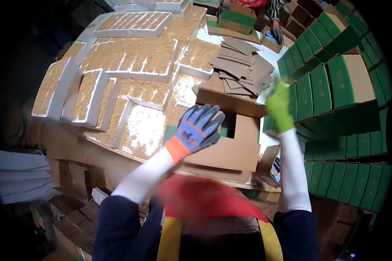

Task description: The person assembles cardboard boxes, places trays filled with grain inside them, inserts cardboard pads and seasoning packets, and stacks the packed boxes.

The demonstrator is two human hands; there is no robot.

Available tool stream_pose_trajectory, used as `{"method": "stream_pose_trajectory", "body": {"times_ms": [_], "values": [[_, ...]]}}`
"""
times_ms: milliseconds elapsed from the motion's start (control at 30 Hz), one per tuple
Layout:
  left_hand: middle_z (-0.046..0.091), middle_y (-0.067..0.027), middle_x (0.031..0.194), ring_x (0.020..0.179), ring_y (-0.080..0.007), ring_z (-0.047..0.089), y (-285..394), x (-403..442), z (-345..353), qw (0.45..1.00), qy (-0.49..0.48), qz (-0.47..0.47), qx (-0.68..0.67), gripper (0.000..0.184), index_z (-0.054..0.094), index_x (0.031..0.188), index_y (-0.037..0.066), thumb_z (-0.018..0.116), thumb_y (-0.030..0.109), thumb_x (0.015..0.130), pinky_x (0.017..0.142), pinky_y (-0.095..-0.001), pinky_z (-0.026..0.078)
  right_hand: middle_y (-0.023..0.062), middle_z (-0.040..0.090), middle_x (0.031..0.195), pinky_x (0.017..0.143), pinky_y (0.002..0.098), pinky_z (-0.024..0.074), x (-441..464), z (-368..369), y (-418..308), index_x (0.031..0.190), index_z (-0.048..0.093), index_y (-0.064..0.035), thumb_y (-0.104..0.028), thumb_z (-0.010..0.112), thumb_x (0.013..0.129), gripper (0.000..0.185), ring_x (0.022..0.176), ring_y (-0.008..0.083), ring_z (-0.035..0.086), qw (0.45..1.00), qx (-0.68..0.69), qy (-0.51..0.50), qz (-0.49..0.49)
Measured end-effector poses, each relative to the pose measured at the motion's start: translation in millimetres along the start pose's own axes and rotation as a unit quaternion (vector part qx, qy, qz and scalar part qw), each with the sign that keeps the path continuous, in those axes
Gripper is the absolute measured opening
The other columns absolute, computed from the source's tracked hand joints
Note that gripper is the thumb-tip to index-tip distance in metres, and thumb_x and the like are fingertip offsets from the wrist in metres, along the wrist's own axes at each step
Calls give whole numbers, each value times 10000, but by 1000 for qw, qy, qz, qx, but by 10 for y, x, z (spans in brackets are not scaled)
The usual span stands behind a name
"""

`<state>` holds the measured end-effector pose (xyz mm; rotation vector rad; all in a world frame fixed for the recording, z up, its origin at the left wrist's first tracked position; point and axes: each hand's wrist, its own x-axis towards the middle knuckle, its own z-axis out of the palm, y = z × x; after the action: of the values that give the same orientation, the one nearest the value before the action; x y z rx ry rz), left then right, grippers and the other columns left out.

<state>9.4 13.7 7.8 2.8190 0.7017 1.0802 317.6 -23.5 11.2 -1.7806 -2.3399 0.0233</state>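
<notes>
My left hand (199, 129), in a blue and grey glove with an orange cuff, lies with spread fingers on the left side of an open cardboard box (222, 154). The box has its flaps folded out, and its inside is dark. My right hand (279, 106), in a bright green glove, is over the right edge of the table beside the box, near the green boxes (320, 91). Motion smears its fingers, so what they hold, if anything, cannot be made out. Flat cardboard pieces (237, 65) lie just behind the box.
White trays (139, 58) filled with brown grains cover the table's left side. Stacks of green boxes stand along the right. At the back, another person's gloved hand (277, 35) is at a small box (271, 42). A small open carton (268, 165) stands at the near right.
</notes>
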Motion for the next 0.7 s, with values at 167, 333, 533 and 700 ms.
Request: {"method": "stream_pose_trajectory", "body": {"times_ms": [167,333,533,700], "values": [[499,-224,1294,1147,-377,501,95,-66,84,946,31,-304,110,868,502,1268,-26,666,602,692,978,-472,372,211,565,1189,847,371,468,-258,148,-591,1278,492,-18,-522,642,778,725,1025,330,585,962,-14,187,197],[499,-250,1292,1054,-365,584,209,-97,-210,839,-291,-446,-114,1055,328,1408,30,502,788,695,903,-419,441,183,649,1058,742,372,522,-1105,-46,122,1320,462,-79,-599,415,912,662,989,326,623,880,264,-232,320],[483,-237,1324,1171,-376,530,256,-376,-312,979,-43,-131,-150,994,213,1447,12,715,495,737,935,-396,459,193,520,1279,850,468,514,-1431,-428,-850,1377,347,-37,-511,644,821,789,1074,400,576,496,777,-60,383],[498,-135,1327,1082,-229,591,-310,-470,-379,653,-167,-556,-486,713,294,1433,64,428,538,916,823,-323,490,216,504,1276,964,405,429,-1860,699,-1035,1370,339,5,-229,803,633,902,1166,349,513,837,436,-18,331]]}}
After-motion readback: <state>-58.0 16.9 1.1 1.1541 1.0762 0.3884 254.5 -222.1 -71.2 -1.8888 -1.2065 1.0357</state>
